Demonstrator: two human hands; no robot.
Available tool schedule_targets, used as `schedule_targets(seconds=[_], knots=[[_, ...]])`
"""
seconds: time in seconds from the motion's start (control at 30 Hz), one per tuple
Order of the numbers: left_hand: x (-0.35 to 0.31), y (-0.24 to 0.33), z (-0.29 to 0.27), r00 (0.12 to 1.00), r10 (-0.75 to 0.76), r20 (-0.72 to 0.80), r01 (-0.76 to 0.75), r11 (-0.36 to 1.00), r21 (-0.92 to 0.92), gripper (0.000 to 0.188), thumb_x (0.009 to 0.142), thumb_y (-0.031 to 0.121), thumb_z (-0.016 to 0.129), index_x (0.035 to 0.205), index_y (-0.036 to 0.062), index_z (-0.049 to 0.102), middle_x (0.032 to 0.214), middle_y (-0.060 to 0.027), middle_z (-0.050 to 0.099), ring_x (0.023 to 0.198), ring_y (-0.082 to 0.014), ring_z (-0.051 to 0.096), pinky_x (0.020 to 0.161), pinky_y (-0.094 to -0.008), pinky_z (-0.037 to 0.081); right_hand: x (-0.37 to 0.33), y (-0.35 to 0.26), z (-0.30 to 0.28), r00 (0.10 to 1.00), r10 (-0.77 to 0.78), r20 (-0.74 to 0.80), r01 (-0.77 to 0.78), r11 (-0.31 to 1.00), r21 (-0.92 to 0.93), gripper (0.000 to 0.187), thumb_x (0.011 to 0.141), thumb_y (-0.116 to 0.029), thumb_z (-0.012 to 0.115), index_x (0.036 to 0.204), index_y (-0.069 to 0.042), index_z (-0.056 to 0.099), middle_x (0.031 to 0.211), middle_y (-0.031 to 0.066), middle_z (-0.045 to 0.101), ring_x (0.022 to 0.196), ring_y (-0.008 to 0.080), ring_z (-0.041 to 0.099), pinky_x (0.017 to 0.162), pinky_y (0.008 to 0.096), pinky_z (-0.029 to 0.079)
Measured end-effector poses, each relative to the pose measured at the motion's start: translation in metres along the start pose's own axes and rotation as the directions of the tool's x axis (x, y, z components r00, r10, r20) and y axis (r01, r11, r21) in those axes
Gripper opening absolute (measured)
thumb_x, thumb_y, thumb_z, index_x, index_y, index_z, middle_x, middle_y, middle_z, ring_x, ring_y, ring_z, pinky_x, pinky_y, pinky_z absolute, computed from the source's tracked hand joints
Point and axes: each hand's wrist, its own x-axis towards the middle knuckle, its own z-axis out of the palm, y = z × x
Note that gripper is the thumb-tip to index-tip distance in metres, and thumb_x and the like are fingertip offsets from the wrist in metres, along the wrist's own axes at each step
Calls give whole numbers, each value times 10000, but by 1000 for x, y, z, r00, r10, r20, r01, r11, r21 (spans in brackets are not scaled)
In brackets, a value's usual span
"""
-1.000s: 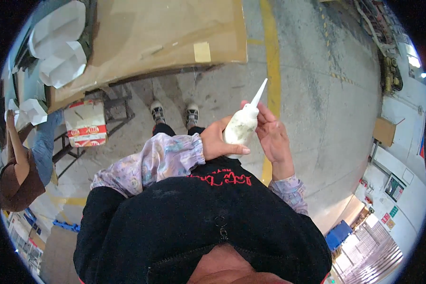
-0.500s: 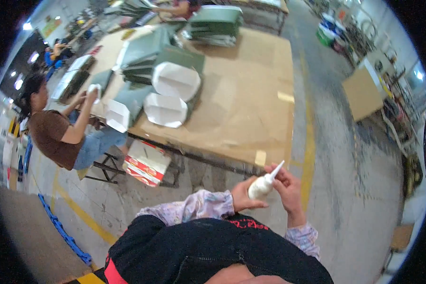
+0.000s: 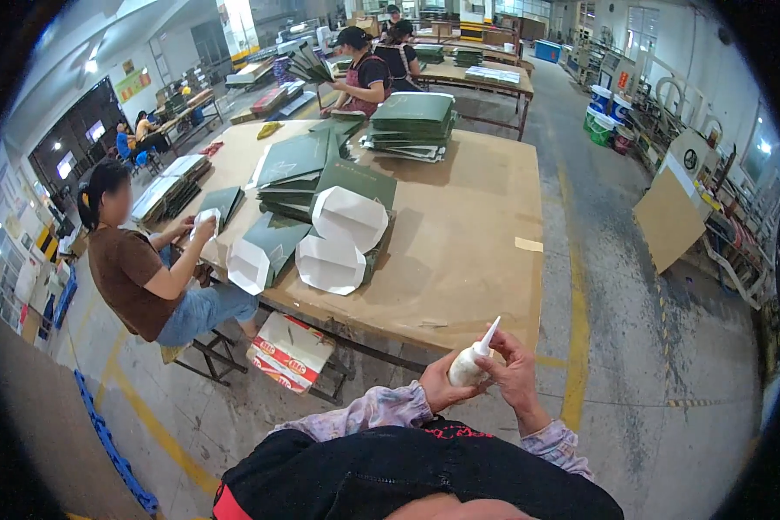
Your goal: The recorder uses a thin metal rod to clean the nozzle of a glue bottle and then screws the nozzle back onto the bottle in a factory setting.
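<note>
Left hand: my left hand [image 3: 442,387] wraps around the body of a white squeeze bottle [image 3: 471,365].
Right hand: my right hand [image 3: 518,374] pinches the bottle near its pointed nozzle.
Bottle: held between both hands, nozzle tilted up and away from me.
Beyond my hands: a wooden counter [image 3: 459,251] carrying green folded boxes [image 3: 296,158].
Ahead to my left: a seated person [image 3: 139,264].

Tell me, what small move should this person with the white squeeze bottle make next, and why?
Probably step up to the wooden table. Both the left hand and right hand grip the white bottle, nozzle up, short of the table edge and the unfolded cartons.
</note>
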Motion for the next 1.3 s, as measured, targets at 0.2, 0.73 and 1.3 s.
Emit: schedule_targets(seconds=[0.2, 0.73, 1.3], knots=[[11, -1, 11, 954, 294, -52, -241, 862, 446, 609, 605, 252, 769, 1106, 23, 509, 972, -114, 485, 985, -242, 479, 853, -340, 405, -6, 6, -13, 988, -87, -124, 76, 993, -87, 496, 682, -97, 739, 1126, -3, 541, 1017, 81, 571, 956, 165, 546, 869, 299, 427], [20, 4, 20, 958, 284, -42, -254, 907, 336, 584, 619, 216, 768, 1101, 26, 499, 997, -144, 522, 956, -256, 533, 855, -354, 423, -15, 6, -21, 973, -66, -220, 43, 993, -110, 523, 689, -137, 740, 1139, 21, 527, 1020, 91, 572, 942, 175, 559, 840, 295, 438], [26, 9, 10, 943, 329, 54, -332, 905, 268, 545, 615, 131, 770, 1096, 26, 535, 1063, -79, 513, 982, -174, 520, 851, -314, 422, -5, -4, -21, 989, -124, -87, 114, 987, -112, 595, 709, -85, 730, 1212, 57, 447, 1099, 108, 551, 1023, 157, 527, 908, 279, 402]])
